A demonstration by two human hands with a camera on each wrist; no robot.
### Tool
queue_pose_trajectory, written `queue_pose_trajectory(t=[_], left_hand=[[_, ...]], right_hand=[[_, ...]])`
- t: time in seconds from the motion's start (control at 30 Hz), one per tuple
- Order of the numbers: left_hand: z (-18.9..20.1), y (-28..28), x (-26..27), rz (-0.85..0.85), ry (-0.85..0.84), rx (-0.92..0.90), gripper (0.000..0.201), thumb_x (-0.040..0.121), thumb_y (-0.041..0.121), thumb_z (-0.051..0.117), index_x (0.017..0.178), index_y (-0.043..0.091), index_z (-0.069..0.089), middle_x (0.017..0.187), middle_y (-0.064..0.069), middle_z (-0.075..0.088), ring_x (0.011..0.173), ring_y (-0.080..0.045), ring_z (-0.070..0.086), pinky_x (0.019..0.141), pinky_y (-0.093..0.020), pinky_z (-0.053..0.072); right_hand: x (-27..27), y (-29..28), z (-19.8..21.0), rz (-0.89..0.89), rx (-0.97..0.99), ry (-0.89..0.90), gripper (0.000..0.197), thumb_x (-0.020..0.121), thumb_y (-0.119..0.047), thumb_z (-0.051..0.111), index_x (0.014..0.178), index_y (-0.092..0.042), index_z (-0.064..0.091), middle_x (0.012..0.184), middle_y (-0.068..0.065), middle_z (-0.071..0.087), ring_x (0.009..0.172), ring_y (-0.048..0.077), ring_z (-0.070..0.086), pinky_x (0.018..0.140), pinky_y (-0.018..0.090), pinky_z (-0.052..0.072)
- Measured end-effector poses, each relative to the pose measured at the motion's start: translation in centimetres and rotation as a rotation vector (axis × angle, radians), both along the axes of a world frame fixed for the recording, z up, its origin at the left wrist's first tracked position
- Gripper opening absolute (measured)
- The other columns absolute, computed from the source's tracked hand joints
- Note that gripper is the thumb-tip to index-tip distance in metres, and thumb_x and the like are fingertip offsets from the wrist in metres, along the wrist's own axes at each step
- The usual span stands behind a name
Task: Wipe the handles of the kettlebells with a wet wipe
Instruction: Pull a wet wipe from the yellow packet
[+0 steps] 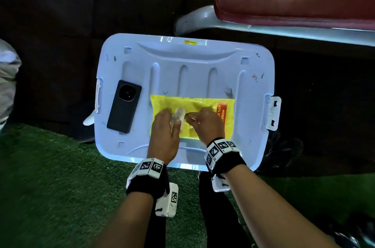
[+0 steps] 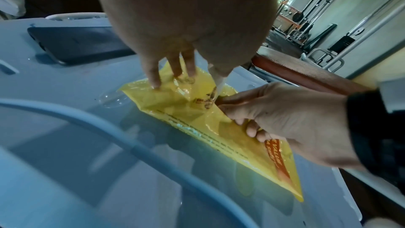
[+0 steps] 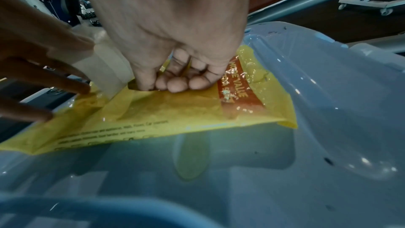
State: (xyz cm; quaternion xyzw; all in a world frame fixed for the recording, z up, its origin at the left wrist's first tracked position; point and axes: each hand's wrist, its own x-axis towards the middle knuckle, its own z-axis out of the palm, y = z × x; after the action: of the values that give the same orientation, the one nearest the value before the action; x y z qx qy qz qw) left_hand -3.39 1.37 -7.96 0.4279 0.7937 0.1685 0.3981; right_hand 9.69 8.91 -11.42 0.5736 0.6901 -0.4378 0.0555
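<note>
Yellow wet-wipe pack [image 1: 205, 105] lies flat on the pale blue bin lid [image 1: 203, 65], toward 5 o'clock of the lid's centre; orange band on the pack's 3 o'clock end. Left hand [image 1: 164, 136] over the pack's 9 o'clock half; fingers [image 2: 153, 74] nearly straight, tips pressing the foil down; thumb side holds the peeled-back clear flap [image 3: 105, 68] upright, though the thumb contact itself is hidden. Right hand [image 1: 209, 124] at the pack's middle; fingers [image 3: 177, 82] curled tight, knuckles touching the foil, tips at the opening just beside the flap; whether they pinch a wipe cannot be told. Dark phone [image 1: 123, 106] face down at 9 o'clock on the lid, apart from the pack. Kettlebells out of view.
</note>
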Motion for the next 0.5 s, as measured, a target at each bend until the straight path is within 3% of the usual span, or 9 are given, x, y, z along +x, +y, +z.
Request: queue_pose_trajectory(t=[0.03,0.07,0.13,0.23,0.37,0.5], left_hand=[[0.0,0.0,-0.1,0.011,-0.006,0.001,0.026,0.107,0.020,0.049,0.120,-0.002,0.055,0.126,-0.019,0.057,0.121,-0.035,0.052,0.097,-0.039,0.042],[0.0,-0.1,-0.1,0.025,-0.029,0.000,0.027,0.108,0.021,0.048,0.120,-0.001,0.054,0.128,-0.020,0.057,0.121,-0.036,0.053,0.099,-0.041,0.043],[0.1,-0.1,-0.2,0.054,-0.072,-0.020,0.029,0.109,0.028,0.045,0.125,0.005,0.051,0.115,-0.016,0.063,0.105,-0.035,0.061,0.084,-0.042,0.046],[-0.1,0.1,-0.8,0.078,-0.082,-0.089,0.029,0.109,0.037,0.040,0.121,0.012,0.047,0.085,-0.011,0.063,0.081,-0.039,0.062,0.063,-0.040,0.038],[-0.3,-0.2,-2.0,0.079,-0.109,-0.092,0.020,0.109,0.038,0.040,0.108,0.018,0.043,0.070,0.002,0.055,0.069,-0.032,0.056,0.055,-0.033,0.035],[-0.3,-0.5,-2.7,0.067,-0.129,-0.117,0.023,0.110,0.035,0.041,0.111,0.013,0.045,0.065,0.005,0.050,0.069,-0.035,0.056,0.059,-0.039,0.032]], right_hand=[[-0.2,0.0,-0.2,0.013,0.000,0.005,0.020,0.095,-0.043,0.060,0.093,-0.034,0.078,0.084,-0.002,0.049,0.090,0.026,0.062,0.066,0.028,0.034],[-0.5,0.0,-0.3,0.023,0.010,0.005,0.020,0.094,-0.041,0.061,0.091,-0.032,0.078,0.082,-0.003,0.047,0.088,0.027,0.062,0.065,0.029,0.034],[-0.9,-0.2,-0.6,0.037,0.051,-0.001,0.020,0.093,-0.039,0.062,0.087,-0.029,0.078,0.079,-0.002,0.048,0.084,0.028,0.062,0.062,0.030,0.037],[-1.4,-0.4,-1.0,0.008,0.100,0.032,0.020,0.090,-0.037,0.065,0.079,-0.024,0.076,0.079,0.002,0.055,0.088,0.028,0.063,0.063,0.033,0.043],[-2.0,-0.8,-1.4,-0.066,0.106,0.090,0.020,0.086,-0.033,0.070,0.074,-0.018,0.075,0.076,0.003,0.058,0.093,0.026,0.065,0.067,0.036,0.049],[-2.6,-1.7,-1.5,-0.244,0.105,0.067,0.017,0.083,-0.033,0.071,0.071,-0.021,0.075,0.072,-0.006,0.051,0.074,0.019,0.058,0.076,0.041,0.046]])
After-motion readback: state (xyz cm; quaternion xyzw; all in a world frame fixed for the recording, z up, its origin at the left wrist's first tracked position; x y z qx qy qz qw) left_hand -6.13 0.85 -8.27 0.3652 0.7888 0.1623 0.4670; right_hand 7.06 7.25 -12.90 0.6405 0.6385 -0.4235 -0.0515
